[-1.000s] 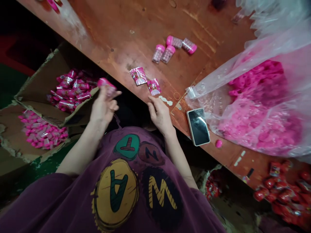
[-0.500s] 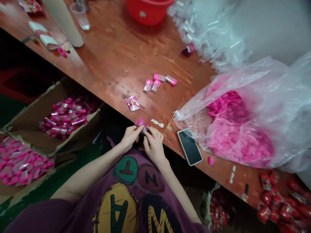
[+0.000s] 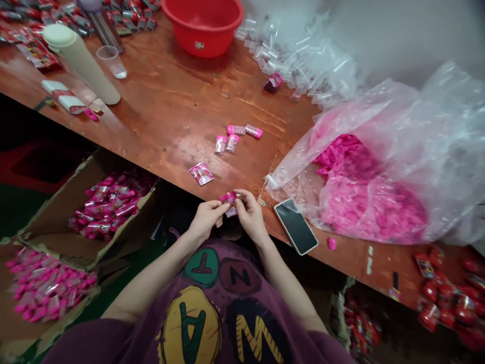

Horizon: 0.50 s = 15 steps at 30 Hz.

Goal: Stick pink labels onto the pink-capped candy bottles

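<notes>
At the table's front edge I hold a small pink printed packet point(image 3: 228, 197) between both hands. My left hand point(image 3: 205, 220) pinches its left side with thumb and fingers. My right hand point(image 3: 250, 214) grips the opposite side, its fingers curled behind. Whether the packet is open I cannot tell. Up and left of my hands, a pink-and-silver packet point(image 3: 201, 173) lies flat on the wooden table point(image 3: 159, 121). Farther back are several small clear tubes with pink caps point(image 3: 232, 143), filled with something too small to make out.
A phone point(image 3: 296, 226) lies right of my hands, beside a clear bag of pink pieces point(image 3: 373, 210). Clear empty-looking tubes point(image 3: 295, 60) are heaped behind, near a red basin point(image 3: 202, 28). Lower left, a cardboard box point(image 3: 53, 222) holds pink-capped items. Red items point(image 3: 447, 298) crowd the right.
Both hands have shifted slightly right relative to my body, and the packet shows more fully between them. The head view has tilted, bringing more of the table's far side into sight.
</notes>
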{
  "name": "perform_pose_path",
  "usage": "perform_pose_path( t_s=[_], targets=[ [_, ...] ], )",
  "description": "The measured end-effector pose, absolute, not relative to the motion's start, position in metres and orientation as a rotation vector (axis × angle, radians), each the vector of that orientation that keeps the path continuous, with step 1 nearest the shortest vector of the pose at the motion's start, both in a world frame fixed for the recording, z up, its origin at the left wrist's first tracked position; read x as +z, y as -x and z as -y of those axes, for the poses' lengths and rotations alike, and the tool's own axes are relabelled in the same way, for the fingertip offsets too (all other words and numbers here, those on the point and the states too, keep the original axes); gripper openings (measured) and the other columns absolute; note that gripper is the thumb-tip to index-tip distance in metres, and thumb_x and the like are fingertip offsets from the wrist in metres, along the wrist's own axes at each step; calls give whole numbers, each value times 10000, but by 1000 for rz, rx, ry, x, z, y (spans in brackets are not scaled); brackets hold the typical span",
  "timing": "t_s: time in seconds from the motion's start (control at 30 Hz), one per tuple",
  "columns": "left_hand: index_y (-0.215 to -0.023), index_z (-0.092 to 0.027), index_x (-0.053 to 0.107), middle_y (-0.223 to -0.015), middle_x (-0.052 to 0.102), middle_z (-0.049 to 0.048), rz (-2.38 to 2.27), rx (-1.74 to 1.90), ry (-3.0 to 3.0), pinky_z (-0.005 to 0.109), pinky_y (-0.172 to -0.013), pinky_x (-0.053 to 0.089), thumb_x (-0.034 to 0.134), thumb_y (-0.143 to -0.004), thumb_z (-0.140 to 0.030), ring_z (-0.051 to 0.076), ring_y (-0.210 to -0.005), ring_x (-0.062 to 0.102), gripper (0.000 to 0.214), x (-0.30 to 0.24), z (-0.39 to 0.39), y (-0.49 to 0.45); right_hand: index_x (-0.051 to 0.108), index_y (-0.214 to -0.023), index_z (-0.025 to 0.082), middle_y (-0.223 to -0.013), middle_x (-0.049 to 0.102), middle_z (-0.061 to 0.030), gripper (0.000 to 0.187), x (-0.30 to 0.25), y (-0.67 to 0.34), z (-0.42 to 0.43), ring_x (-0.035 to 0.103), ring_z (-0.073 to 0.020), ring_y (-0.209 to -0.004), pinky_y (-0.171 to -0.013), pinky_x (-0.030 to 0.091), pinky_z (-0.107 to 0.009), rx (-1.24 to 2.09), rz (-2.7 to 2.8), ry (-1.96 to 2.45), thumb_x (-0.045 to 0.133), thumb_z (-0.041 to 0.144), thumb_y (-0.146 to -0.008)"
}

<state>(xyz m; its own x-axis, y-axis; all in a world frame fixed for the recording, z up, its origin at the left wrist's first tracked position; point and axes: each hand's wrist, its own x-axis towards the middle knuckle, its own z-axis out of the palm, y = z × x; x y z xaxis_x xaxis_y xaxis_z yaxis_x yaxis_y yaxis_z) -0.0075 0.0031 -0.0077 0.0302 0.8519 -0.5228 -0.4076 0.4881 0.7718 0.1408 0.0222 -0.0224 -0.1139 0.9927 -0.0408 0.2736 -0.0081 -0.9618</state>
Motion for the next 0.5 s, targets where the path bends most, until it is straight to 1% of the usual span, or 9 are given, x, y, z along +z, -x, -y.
perform_pose_path(
  t_s=[0.07, 0.13, 0.17, 0.23, 0.3, 0.33, 0.4, 0.47, 0.5],
  targets=[
    [-564, -176, 540, -418, 392, -73, -1140, 1065, -432, 212, -402, 257, 970, -637, -508, 37, -362, 323, 548, -9, -12, 10, 672, -1217, 231, -932, 719, -36, 287, -24, -142, -37, 687, -191, -822, -792, 581, -344, 1207, 1558, 1346, 542, 375, -1005],
    [-576, -173, 551, -426, 392, -78, -1154, 1122, -395, 210, -409, 273, 969, -650, -468, 33, -371, 317, 517, -12, -17, 10, 683, -1176, 218, -980, 756, -55, 276, -24, -141, -62, 714, -203, -878, -853, 591, -366, 1188, 1667, 1350, 525, 381, -1020],
    [-589, -170, 568, -429, 398, -78, -1168, 1141, -386, 211, -414, 285, 962, -664, -453, 34, -376, 320, 491, -13, -19, 10, 692, -1161, 214, -1024, 771, -69, 275, -23, -140, -79, 725, -215, -929, -908, 590, -386, 1123, 1737, 1363, 512, 376, -1031],
    [-609, -165, 595, -425, 414, -74, -1194, 1150, -384, 215, -427, 315, 946, -690, -435, 41, -379, 337, 450, -16, -20, 8, 707, -1157, 202, -1137, 772, -106, 292, -19, -137, -120, 718, -240, -1060, -1030, 561, -426, 869, 1851, 1398, 465, 329, -1055],
    [-613, -167, 598, -418, 432, -66, -1219, 1147, -399, 218, -431, 325, 935, -702, -438, 49, -374, 358, 442, -19, -20, 7, 695, -1233, 172, -1259, 730, -150, 340, -15, -129, -164, 677, -262, -1194, -1124, 515, -450, 641, 1924, 1450, 411, 244, -1060],
    [-614, -170, 593, -412, 436, -65, -1229, 1144, -402, 220, -427, 321, 931, -703, -445, 53, -367, 361, 445, -20, -21, 6, 686, -1267, 155, -1293, 703, -171, 359, -13, -124, -184, 665, -276, -1215, -1132, 510, -465, 583, 1950, 1511, 400, 242, -1067],
    [-616, -179, 580, -399, 440, -65, -1247, 1141, -401, 225, -413, 306, 926, -703, -459, 60, -348, 362, 454, -22, -21, 6, 658, -1324, 121, -1345, 651, -215, 394, -11, -111, -215, 653, -323, -1233, -1119, 513, -528, 540, 1968, 1671, 403, 310, -1090],
    [-622, -180, 582, -389, 445, -63, -1257, 1136, -403, 227, -409, 303, 922, -709, -462, 67, -335, 371, 451, -24, -22, 6, 631, -1355, 102, -1373, 625, -245, 434, -11, -98, -233, 639, -381, -1252, -1103, 502, -607, 543, 1981, 1813, 449, 389, -1085],
    [-624, -177, 589, -387, 446, -62, -1259, 1134, -405, 228, -409, 303, 919, -718, -460, 68, -330, 376, 445, -24, -23, 6, 612, -1374, 100, -1380, 624, -251, 446, -12, -93, -237, 628, -404, -1268, -1099, 492, -640, 551, 1983, 1858, 478, 398, -1072]
  ],
)
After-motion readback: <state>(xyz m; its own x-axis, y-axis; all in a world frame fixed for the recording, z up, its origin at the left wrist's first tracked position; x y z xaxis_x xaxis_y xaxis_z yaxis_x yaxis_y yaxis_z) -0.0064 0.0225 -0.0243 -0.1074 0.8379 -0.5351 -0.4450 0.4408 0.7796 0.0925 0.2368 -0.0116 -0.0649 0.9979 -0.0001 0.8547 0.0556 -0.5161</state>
